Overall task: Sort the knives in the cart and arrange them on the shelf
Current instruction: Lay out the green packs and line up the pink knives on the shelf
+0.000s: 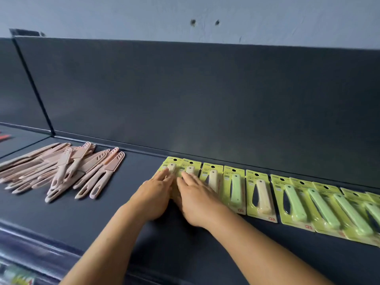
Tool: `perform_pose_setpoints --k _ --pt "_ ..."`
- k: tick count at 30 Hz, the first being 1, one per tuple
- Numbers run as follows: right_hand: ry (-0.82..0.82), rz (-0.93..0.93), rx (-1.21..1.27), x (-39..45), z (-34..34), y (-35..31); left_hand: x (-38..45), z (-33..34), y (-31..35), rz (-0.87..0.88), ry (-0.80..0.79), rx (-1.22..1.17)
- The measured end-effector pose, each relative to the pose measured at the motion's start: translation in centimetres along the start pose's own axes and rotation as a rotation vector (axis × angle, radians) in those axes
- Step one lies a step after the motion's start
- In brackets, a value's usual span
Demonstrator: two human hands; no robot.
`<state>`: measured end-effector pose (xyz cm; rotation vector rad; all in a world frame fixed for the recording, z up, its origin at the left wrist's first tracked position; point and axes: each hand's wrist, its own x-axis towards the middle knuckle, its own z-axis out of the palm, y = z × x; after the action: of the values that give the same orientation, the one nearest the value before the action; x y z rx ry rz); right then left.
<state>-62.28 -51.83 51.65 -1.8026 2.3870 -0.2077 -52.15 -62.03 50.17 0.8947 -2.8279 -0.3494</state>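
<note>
On the dark shelf (127, 202) a row of fruit knives in yellow-green blister cards runs from the middle to the right edge. The leftmost card (169, 161) and the second card (192, 164) hold cream knives. My left hand (153, 197) lies flat on the leftmost card, fingers straight. Beside it, my right hand (198, 200) rests flat over the second card, touching the third card (212, 171). Further right lie a green knife card (234, 187), a cream knife card (261, 194) and several green ones (322, 206). A loose pile of pink sheathed knives (67, 171) sits at the left.
The shelf's dark back panel (185, 99) rises right behind the cards. An upright divider (34, 85) ends this bay at the left, with a red item (4, 137) beyond it. The shelf's front edge (41, 239) runs below my arms. A bare strip separates the pink pile from the cards.
</note>
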Motion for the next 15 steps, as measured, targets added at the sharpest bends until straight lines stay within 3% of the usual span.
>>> perform_pose_setpoints --k 8,15 --pt "0.075 0.039 0.036 0.6 0.55 -0.34 0.43 0.93 0.26 -0.043 0.031 0.1" --pt "0.062 0.038 -0.004 0.6 -0.3 -0.8 0.0 0.41 0.12 -0.035 0.038 0.007"
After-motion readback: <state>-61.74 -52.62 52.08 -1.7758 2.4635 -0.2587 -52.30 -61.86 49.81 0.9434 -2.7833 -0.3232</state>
